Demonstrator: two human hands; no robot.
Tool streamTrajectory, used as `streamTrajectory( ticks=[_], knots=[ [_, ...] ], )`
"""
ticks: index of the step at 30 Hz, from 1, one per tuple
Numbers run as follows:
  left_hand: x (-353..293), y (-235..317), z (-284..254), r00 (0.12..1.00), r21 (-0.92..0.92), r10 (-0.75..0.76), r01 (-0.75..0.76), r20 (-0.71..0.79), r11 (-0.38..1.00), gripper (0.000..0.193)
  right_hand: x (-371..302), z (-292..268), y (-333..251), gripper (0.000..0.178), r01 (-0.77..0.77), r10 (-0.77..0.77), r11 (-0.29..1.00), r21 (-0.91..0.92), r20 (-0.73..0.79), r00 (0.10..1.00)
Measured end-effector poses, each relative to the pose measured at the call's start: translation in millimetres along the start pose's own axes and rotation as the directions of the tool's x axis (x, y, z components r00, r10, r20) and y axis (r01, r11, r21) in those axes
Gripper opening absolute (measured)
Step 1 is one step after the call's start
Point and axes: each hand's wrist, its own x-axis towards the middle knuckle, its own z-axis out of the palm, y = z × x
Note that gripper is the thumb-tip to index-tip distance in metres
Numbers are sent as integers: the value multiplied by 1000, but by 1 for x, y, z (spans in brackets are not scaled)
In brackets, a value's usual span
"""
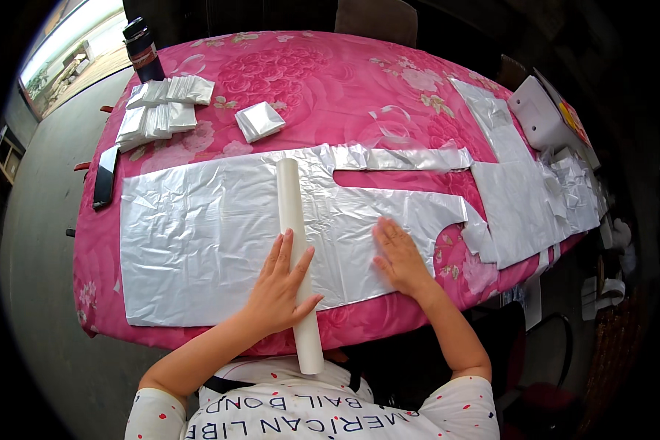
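A large silvery-white plastic carrier bag [198,242], vest-shaped with handle loops at its right end, lies flat and wrinkled in front of me. Across its middle rests a long white tube [290,198], its near end overhanging the table edge toward my body. My left hand [280,282] lies over the tube with fingers spread, pressing on it without wrapping round it. On the bag's right half, my right hand [402,257] is flat with fingers stretched out, slightly blurred, and holds nothing.
Folded white bags [158,110] sit in stacks at the far left, beside a dark bottle [144,51] and a phone [105,177]. Another folded packet [259,121] lies behind the bag. More plastic bags [521,205] and a white container [539,117] occupy the right side of the pink flowered tablecloth [323,81].
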Motion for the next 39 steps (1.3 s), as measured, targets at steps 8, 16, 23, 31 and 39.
streamTrajectory(
  ticks=[8,16,23,31,39],
  knots=[
    [13,13,27,989,-144,21,-42,-144,989,74,-53,-35,174,39,-487,433,870,-75,-355,828],
    [18,21,24,997,-89,63,-66,-37,994,70,-35,-59,133,13,-490,345,862,-127,-561,752],
    [14,35,13,990,-701,-110,20,-84,713,51,10,-56,-34,16,-178,326,898,403,-335,884],
    [-1,-18,-27,787,-836,-397,543,472,83,37,4,-28,-162,40,211,-201,616,758,-108,974],
    [-29,-116,-104,675,-654,-548,704,494,278,25,-36,-40,-160,55,-337,341,938,-77,373,863]
  ],
)
